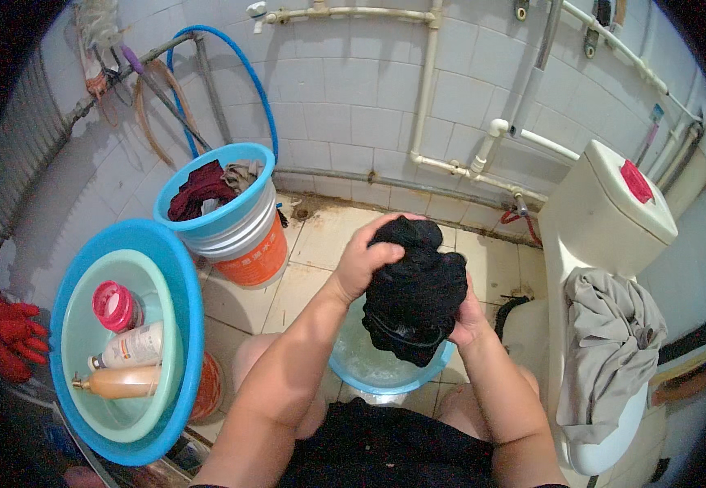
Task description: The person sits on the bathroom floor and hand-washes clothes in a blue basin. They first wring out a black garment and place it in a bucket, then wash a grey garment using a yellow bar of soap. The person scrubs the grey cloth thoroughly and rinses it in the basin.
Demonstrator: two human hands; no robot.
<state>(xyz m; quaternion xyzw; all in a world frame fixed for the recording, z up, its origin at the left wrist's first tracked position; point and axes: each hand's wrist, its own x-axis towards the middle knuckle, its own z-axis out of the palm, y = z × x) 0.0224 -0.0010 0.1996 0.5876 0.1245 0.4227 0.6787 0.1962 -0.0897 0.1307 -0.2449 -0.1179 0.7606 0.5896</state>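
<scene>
Bunched between my two hands is a black piece of cloth (416, 289), held up above a blue basin (343, 370) of cloudy, sudsy water. My left hand (362, 259) grips its upper left side, thumb across the front and fingers behind. On the lower right, my right hand (471, 315) clasps the cloth's edge, its fingers mostly hidden behind it. The cloth is crumpled, so its garment kind cannot be made out. It covers part of the basin below.
At left, a pale green basin (170, 325) holding bottles sits inside a larger blue tub (192, 281). Behind it, a blue basin (259, 175) of dark red clothes rests on a bucket (251, 256). Grey cloth (609, 350) lies over the toilet (605, 203) at right.
</scene>
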